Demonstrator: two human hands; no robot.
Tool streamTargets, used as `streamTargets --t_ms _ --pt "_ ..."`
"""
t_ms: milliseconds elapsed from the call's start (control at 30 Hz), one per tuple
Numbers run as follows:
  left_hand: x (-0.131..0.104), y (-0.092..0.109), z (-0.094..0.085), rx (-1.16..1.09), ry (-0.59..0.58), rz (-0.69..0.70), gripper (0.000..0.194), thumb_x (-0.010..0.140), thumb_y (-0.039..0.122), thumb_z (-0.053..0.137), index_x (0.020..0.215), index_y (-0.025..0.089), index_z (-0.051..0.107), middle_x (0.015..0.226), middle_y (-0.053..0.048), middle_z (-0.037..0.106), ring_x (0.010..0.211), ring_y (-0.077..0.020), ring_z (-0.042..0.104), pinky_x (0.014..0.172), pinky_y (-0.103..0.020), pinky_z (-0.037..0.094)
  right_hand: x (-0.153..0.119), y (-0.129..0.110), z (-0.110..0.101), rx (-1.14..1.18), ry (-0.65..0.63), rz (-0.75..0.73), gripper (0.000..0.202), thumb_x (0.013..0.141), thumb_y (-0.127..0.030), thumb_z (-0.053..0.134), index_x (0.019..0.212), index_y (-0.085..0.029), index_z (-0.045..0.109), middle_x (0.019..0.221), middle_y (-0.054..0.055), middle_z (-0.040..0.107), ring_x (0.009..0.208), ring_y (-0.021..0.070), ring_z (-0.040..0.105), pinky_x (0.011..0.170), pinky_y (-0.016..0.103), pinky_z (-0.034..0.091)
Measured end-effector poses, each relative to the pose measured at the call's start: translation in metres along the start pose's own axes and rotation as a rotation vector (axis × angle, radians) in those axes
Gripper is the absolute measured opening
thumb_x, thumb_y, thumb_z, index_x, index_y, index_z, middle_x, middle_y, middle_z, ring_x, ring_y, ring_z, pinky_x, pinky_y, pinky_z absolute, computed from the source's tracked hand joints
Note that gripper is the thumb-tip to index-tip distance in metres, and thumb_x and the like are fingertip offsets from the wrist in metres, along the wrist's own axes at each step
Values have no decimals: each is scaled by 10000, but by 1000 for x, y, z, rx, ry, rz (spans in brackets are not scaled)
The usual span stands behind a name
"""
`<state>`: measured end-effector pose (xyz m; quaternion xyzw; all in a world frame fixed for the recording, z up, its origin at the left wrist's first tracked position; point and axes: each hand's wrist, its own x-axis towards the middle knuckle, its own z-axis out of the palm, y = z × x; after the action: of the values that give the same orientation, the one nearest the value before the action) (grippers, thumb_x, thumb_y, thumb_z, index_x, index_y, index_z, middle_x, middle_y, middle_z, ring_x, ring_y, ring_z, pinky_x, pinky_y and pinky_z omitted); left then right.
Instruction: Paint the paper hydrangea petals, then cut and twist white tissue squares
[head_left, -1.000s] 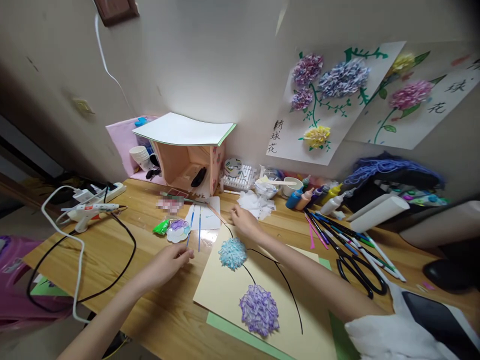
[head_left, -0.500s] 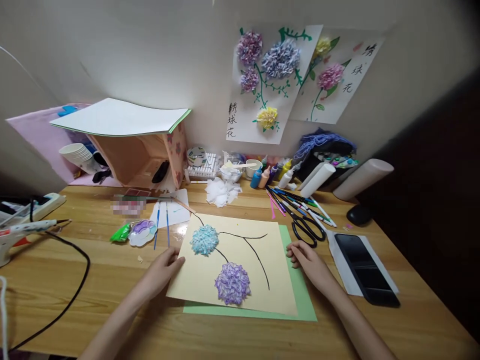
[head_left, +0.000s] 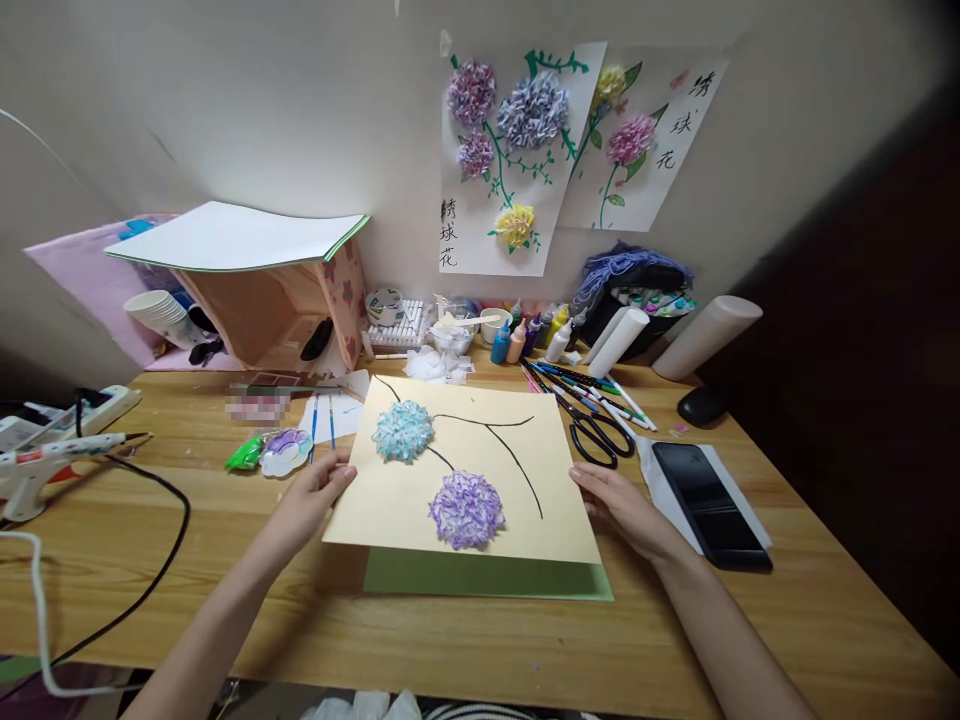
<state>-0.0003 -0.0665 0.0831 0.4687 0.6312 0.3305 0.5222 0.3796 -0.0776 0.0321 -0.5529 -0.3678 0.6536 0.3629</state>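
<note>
Between my two hands is a cream sheet of paper [head_left: 405,500], raised a little above the table. A blue crinkled paper flower [head_left: 403,431] and a purple one [head_left: 466,510] are on it, joined by thin black drawn stems. My left hand [head_left: 319,485] pinches the sheet's left edge, thumb on top. At the right edge my right hand [head_left: 611,500] grips it the same way, its fingers partly hidden underneath. A green sheet [head_left: 487,577] lies on the table below, mostly covered by the cream one.
Black scissors [head_left: 602,437] and several pens lie right of the sheet, beside a phone [head_left: 711,505]. At the left are a glue gun [head_left: 52,470] with its black cord and a flower-shaped palette [head_left: 286,453]. Paint bottles [head_left: 517,340] and a pink box [head_left: 262,310] stand behind.
The cream sheet has been lifted off the green sheet, which stays on the table. My right hand has taken hold of its right edge. The camera view has shifted slightly.
</note>
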Motion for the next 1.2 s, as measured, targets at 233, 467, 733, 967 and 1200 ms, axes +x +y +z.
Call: streamTargets --t_ms 233,467,733,967,1200 --pt "21 38 -14 -50 119 142 506 608 519 686 987 186 650 903 -46 703 816 -207 630 661 -227 487 5 -29 5 138 -10 -160 314 747 -373 673 1007 -202 632 918 40 703 772 157 652 586 215 473" --pt "25 47 -8 -339 -34 142 500 736 536 575 1004 116 613 848 -102 708 758 -232 653 580 -281 499 14 -39 20 227 71 -292 306 739 -401 676 952 -186 635 917 52 702 769 162 654 562 213 477" --pt "22 34 9 -304 35 83 410 616 506 710 604 174 469 644 -109 696 695 -243 674 662 -331 520 22 -27 19 136 112 -274 335 719 -447 667 908 -180 595 843 55 685 708 165 633 613 261 492" --pt "28 10 14 -292 57 -3 411 621 510 698 614 193 437 674 -116 709 679 -216 683 728 -322 544 56 -42 14 -421 590 -719 452 771 -417 579 1164 -209 495 1179 123 526 1037 261 529 896 443 439" --pt "23 3 5 -261 133 -49 334 662 391 702 597 195 440 662 -96 702 691 -224 686 731 -333 562 93 -82 53 -1049 606 -959 209 791 -266 587 992 -225 629 1197 124 457 1183 334 367 996 528 310"
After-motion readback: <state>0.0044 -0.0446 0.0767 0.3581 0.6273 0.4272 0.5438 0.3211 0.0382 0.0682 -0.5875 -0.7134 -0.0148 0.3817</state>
